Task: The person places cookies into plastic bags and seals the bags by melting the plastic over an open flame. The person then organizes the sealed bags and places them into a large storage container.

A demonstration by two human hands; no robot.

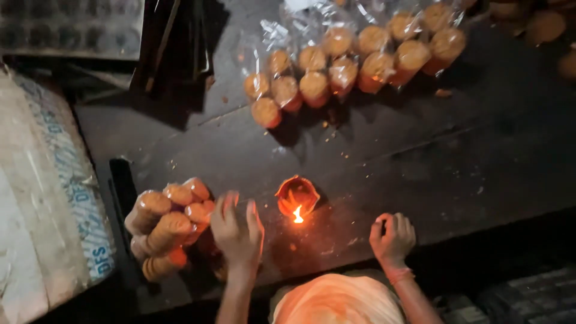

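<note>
L grip [237, 231] touching biscuit packs [168, 225] (lamp [297, 197] beside).

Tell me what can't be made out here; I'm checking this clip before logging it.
Head view only:
- Right hand: curled, so anything inside is hidden by its fingers.
- Left hand: covers whatever lies beneath its palm.
- Wrapped stacks: contents blurred, top ones cut by the edge.
- Dark table: surface detail lost in shadow beyond the lamp.

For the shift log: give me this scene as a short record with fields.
surface: dark table
light: small clay lamp, lit, flame at its near edge
left hand: left hand open, beside the near packets of stacked round biscuits
right hand: right hand loosely curled on the table, holding nothing visible
far side: more clear-wrapped packets
left edge: woven sack
</note>
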